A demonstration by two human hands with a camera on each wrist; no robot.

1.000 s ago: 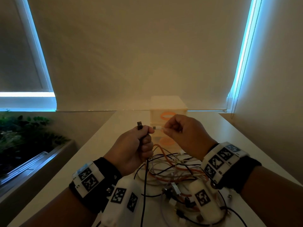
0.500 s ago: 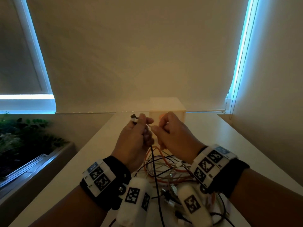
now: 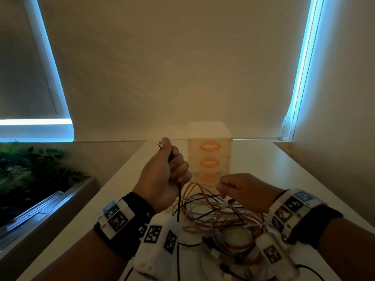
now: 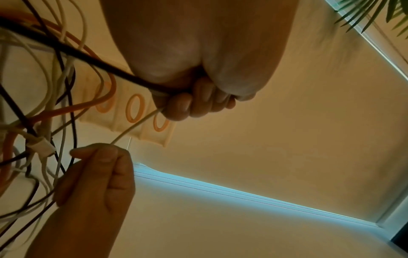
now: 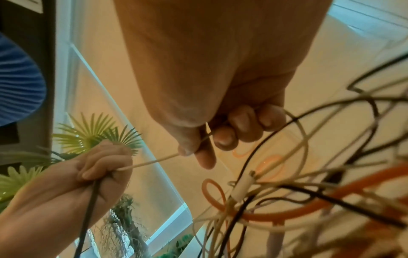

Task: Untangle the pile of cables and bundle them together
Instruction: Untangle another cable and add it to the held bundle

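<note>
A tangle of orange, black and white cables [image 3: 219, 216] lies on the white table [image 3: 304, 179] in front of me. My left hand [image 3: 172, 169] is raised in a fist round a black cable [image 3: 178, 199], whose metal plug [image 3: 160, 143] sticks out above the thumb. The black cable [image 4: 88, 59] and a thin white cable [image 4: 137, 125] both run out of that fist. My right hand [image 3: 223, 185], lower and to the right, pinches the same white cable [image 5: 154, 161] between thumb and fingertips. That stretch is taut between left hand [image 5: 99, 167] and right.
A small white drawer unit [image 3: 210, 147] with orange ring handles stands just behind the hands. Green plants [image 3: 30, 171] fill a trough beyond the table's left edge. A drawn blind and a wall close off the back and right.
The hands, close together before, have drawn apart. The left one rose a little with the black plug; the right one dropped toward the pile, sliding along the white cable.
</note>
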